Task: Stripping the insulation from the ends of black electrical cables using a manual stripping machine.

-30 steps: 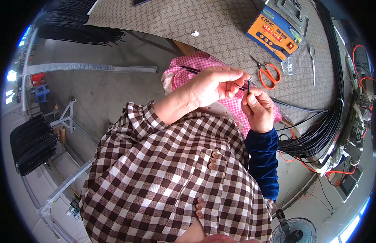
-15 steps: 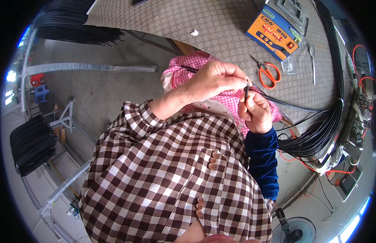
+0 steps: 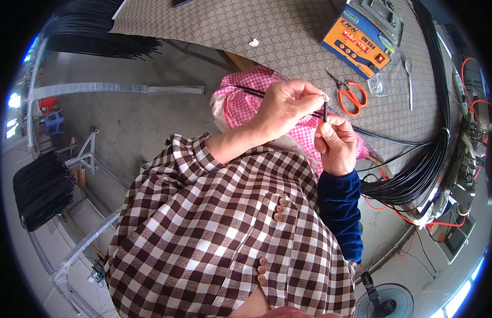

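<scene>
Black cable (image 3: 326, 111) in right hand's (image 3: 338, 144) pinch, left hand (image 3: 288, 108) closed at tip, near table (image 3: 203, 26) edge

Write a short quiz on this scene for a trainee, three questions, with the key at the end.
1. Multiple choice: the scissors have handles of which colour? A green; B orange; C white.
2. True or false: in the picture, the spoon lies to the right of the scissors.
3. Short answer: which is at the lower part of the short black strand, the left hand or the right hand?

Key: 1. B. 2. True. 3. The right hand.
</scene>
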`<state>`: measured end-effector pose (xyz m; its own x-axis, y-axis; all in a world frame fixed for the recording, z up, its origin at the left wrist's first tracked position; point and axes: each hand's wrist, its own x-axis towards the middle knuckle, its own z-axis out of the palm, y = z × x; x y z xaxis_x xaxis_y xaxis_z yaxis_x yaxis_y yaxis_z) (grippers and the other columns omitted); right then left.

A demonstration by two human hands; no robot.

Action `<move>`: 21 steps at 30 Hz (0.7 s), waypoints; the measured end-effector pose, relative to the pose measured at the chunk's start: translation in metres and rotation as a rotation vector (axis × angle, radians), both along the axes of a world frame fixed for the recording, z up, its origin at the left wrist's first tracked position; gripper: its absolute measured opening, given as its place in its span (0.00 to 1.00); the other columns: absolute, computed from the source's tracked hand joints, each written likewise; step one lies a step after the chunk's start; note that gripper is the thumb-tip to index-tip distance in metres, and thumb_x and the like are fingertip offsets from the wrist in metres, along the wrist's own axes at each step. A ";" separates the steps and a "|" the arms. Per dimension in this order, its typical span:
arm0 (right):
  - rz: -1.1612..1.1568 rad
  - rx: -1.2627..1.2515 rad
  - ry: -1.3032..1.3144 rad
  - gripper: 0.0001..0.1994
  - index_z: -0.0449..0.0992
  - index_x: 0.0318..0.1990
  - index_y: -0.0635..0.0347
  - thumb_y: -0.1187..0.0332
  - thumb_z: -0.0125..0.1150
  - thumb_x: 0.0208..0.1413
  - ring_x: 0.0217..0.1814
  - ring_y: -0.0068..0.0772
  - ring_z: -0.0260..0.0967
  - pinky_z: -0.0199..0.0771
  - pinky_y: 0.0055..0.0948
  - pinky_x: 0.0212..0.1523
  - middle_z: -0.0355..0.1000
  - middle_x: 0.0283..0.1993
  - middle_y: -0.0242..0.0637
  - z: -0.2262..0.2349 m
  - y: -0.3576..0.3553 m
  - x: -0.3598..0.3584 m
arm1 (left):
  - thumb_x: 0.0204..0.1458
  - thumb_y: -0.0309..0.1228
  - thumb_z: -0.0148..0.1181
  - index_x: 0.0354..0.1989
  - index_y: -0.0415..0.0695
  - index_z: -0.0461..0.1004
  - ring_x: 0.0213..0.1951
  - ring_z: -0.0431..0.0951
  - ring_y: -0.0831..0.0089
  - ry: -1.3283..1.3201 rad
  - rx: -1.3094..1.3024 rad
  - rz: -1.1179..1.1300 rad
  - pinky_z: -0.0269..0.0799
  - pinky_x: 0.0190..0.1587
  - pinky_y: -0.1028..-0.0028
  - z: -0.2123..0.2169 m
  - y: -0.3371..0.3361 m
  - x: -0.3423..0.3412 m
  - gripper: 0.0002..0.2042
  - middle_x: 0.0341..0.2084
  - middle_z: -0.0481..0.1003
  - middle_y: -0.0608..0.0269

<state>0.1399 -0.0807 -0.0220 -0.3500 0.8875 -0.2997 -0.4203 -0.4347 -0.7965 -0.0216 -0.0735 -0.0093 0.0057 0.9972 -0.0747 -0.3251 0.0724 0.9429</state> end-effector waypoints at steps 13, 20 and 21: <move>0.023 -0.062 0.191 0.06 0.69 0.33 0.62 0.68 0.53 0.53 0.13 0.18 0.53 0.51 0.16 0.15 0.67 0.22 0.35 -0.005 0.000 -0.003 | 0.50 0.27 0.53 0.33 0.34 0.72 0.27 0.67 0.83 -0.299 -0.137 0.115 0.63 0.30 0.84 0.002 -0.011 0.023 0.08 0.23 0.69 0.65; 0.089 -0.073 0.229 0.06 0.68 0.33 0.61 0.68 0.52 0.53 0.13 0.18 0.51 0.49 0.15 0.14 0.66 0.22 0.35 -0.008 0.002 0.003 | 0.53 0.34 0.47 0.28 0.37 0.69 0.26 0.65 0.77 -0.605 -0.366 -0.061 0.62 0.32 0.79 -0.003 -0.003 0.011 0.12 0.21 0.67 0.64; 0.095 -0.074 0.226 0.06 0.68 0.33 0.61 0.68 0.52 0.53 0.13 0.18 0.51 0.49 0.15 0.14 0.66 0.22 0.35 -0.008 0.002 0.003 | 0.53 0.34 0.48 0.27 0.37 0.69 0.26 0.65 0.77 -0.608 -0.370 -0.078 0.61 0.32 0.79 -0.003 -0.002 0.010 0.12 0.21 0.67 0.64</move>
